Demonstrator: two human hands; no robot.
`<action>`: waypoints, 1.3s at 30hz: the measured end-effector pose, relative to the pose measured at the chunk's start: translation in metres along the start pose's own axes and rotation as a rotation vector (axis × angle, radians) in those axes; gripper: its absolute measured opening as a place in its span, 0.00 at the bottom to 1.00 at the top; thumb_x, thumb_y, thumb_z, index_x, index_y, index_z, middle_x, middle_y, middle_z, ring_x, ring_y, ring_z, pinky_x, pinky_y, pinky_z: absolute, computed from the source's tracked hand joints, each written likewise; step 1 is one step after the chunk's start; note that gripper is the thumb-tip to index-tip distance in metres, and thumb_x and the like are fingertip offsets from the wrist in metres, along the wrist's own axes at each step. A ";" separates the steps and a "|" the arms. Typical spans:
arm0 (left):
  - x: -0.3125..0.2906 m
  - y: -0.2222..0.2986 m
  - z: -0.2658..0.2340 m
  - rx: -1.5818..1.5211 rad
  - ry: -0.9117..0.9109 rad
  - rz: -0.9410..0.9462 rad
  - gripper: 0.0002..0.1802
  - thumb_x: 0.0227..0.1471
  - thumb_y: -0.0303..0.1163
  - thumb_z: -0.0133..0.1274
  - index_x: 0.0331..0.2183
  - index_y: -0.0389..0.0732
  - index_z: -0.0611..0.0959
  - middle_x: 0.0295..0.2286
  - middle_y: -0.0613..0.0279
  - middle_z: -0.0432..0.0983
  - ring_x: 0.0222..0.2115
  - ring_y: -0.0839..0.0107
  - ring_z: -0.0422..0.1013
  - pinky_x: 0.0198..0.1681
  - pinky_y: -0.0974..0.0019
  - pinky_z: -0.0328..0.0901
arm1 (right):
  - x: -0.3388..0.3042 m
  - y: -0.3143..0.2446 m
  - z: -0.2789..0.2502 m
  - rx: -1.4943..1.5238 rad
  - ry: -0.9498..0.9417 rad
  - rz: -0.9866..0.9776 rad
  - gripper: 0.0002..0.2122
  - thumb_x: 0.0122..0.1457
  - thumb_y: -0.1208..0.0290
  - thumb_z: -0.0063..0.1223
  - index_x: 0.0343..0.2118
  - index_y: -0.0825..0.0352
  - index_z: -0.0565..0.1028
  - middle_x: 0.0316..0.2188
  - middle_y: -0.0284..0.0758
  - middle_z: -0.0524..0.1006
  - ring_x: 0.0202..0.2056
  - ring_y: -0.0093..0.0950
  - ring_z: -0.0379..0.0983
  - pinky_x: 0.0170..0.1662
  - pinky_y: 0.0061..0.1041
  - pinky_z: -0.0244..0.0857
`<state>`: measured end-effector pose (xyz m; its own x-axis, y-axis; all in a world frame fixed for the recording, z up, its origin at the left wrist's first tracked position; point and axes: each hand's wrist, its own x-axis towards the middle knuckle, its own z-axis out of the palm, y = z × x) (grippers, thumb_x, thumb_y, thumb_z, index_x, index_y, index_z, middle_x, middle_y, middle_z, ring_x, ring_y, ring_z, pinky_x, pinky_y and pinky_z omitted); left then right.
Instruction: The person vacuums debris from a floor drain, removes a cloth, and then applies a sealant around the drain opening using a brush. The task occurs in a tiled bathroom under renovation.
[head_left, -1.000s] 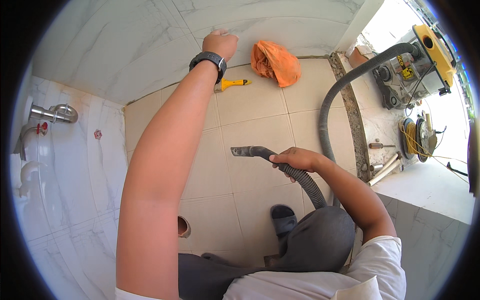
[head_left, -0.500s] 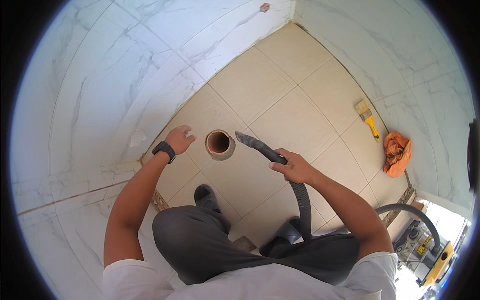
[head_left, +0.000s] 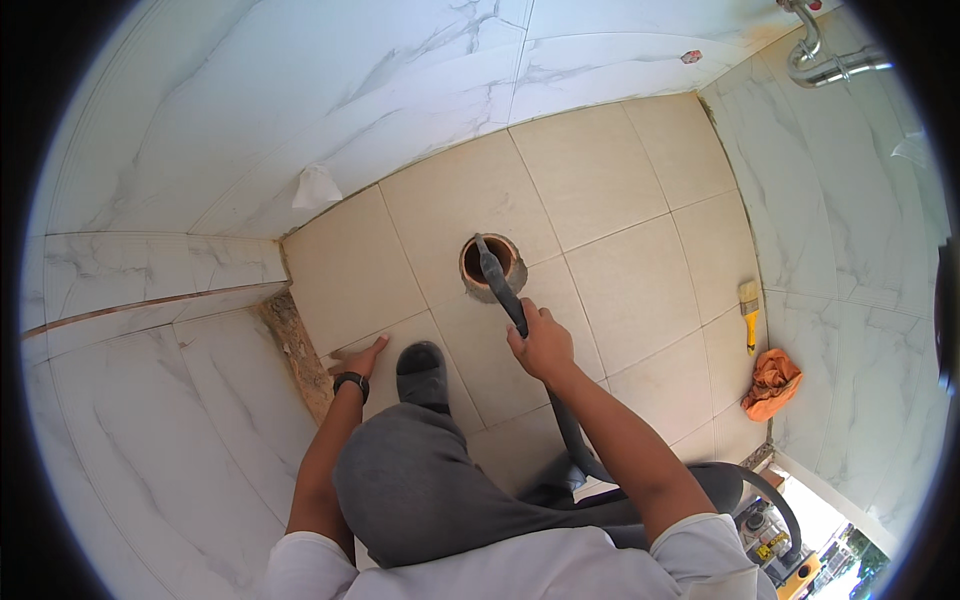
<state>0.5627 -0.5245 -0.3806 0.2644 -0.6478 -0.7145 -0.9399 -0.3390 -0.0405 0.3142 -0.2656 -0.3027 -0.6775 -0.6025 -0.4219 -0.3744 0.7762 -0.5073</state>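
Observation:
My right hand (head_left: 545, 343) is closed around the black vacuum hose (head_left: 507, 298). Its narrow crevice nozzle (head_left: 489, 258) lies over the round drain pipe (head_left: 472, 262), with the tip by the far rim. Rough grey mortar rings this reddish-brown pipe in the floor. Low on the left, my left hand (head_left: 362, 360), with a dark watch on its wrist, has thumb and fingers apart and holds nothing. It is down by the floor tiles next to the broken edge strip (head_left: 290, 335); whether it presses on them I cannot tell.
A yellow-handled paintbrush (head_left: 749, 318) and a crumpled orange cloth (head_left: 772, 385) lie along the right wall. The vacuum cleaner (head_left: 775, 545) stands past the doorway, lower right. A metal trap pipe (head_left: 835, 66) juts from the far right wall. My sandalled foot (head_left: 422, 376) is near the drain.
The nozzle has gone from right of the drain pipe to over its mouth. My left hand has moved from beside the pipe back toward me, near the edge strip. The view has turned.

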 end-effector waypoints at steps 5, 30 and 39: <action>0.003 0.023 0.017 -0.009 -0.023 -0.134 0.91 0.24 0.74 0.68 0.65 0.29 0.27 0.63 0.22 0.17 0.66 0.27 0.23 0.65 0.30 0.34 | 0.004 0.013 -0.014 -0.350 0.104 -0.153 0.26 0.56 0.62 0.58 0.57 0.61 0.69 0.31 0.43 0.75 0.25 0.43 0.76 0.32 0.42 0.70; -0.006 0.032 0.015 -0.111 -0.043 -0.127 0.95 0.23 0.70 0.72 0.62 0.29 0.20 0.61 0.17 0.14 0.64 0.24 0.16 0.63 0.25 0.27 | 0.017 0.006 -0.060 -0.080 0.137 0.072 0.21 0.58 0.55 0.55 0.52 0.61 0.75 0.31 0.47 0.80 0.35 0.46 0.79 0.40 0.42 0.71; -0.005 0.032 0.016 -0.087 -0.020 -0.119 0.94 0.24 0.70 0.72 0.63 0.28 0.22 0.61 0.16 0.16 0.64 0.24 0.17 0.63 0.25 0.26 | 0.045 0.013 -0.102 -0.169 0.139 0.224 0.22 0.58 0.50 0.54 0.47 0.62 0.79 0.31 0.44 0.82 0.37 0.43 0.80 0.42 0.42 0.72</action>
<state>0.5274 -0.5212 -0.3893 0.3674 -0.5863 -0.7219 -0.8798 -0.4708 -0.0654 0.2140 -0.2638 -0.2517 -0.8309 -0.3907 -0.3962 -0.2977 0.9137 -0.2765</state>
